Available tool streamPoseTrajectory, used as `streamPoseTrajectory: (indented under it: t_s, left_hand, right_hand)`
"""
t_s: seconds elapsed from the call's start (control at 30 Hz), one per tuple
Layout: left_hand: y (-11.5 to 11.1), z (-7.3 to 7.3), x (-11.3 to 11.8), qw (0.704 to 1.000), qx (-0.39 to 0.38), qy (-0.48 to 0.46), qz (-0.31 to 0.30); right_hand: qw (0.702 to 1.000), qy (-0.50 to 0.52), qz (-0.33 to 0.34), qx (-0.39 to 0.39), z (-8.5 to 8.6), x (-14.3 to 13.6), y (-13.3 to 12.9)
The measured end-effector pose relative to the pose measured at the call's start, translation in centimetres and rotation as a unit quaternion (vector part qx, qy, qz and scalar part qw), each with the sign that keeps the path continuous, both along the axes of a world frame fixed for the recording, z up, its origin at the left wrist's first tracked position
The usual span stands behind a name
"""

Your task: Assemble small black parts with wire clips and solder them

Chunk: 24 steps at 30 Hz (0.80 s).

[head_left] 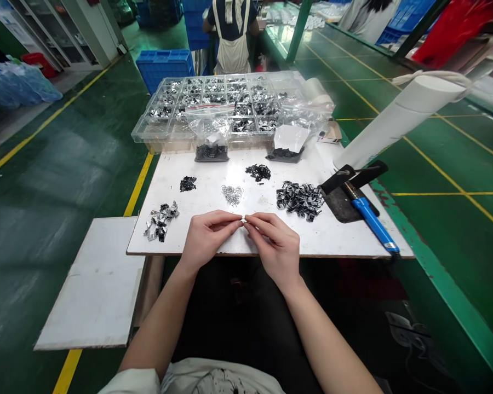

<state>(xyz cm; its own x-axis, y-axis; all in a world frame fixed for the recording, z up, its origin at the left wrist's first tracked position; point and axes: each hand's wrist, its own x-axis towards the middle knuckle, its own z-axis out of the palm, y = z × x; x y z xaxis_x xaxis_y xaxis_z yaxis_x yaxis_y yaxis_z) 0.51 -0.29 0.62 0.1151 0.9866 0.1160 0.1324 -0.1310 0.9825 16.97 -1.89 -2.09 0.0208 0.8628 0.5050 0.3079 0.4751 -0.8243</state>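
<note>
My left hand (205,236) and my right hand (277,241) meet at the front edge of the white tabletop (205,202). Between their pinched fingertips is a small shiny metal piece (243,220), held by both. Just beyond lies a pile of tiny silvery parts (232,195). Small black parts form one heap (188,183) at the left and another (258,173) further back. A larger pile of dark glossy clips (299,200) is right of my right hand. Shiny metal pieces (161,221) are scattered left of my left hand.
A clear compartment box (160,133) stands at the back, with bags of black parts (212,151) (286,143) before it. On the right are a blue-handled tool (372,221) on a black stand and a leaning white tube (402,120). A person (232,38) stands beyond.
</note>
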Motion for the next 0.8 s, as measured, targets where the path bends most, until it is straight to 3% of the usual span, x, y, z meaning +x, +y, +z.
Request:
streamPoseTrajectory:
  t_s: [0.4,0.6,0.8]
  left_hand:
    - [0.1,0.2,-0.4,0.997,-0.029,-0.066,-0.038]
    - [0.2,0.2,-0.7,0.991,-0.093,-0.094,-0.037]
    - [0.1,0.3,-0.8,0.987,-0.094,-0.110,-0.065]
  right_hand:
    - [0.987,-0.052,-0.040,0.149,-1.2,-0.3,-0.7]
    - [0.978,-0.080,-0.051,0.183,-1.8,-0.3,-0.9]
    - [0.973,-0.080,-0.050,0.211,-2.0,-0.4,-1.2]
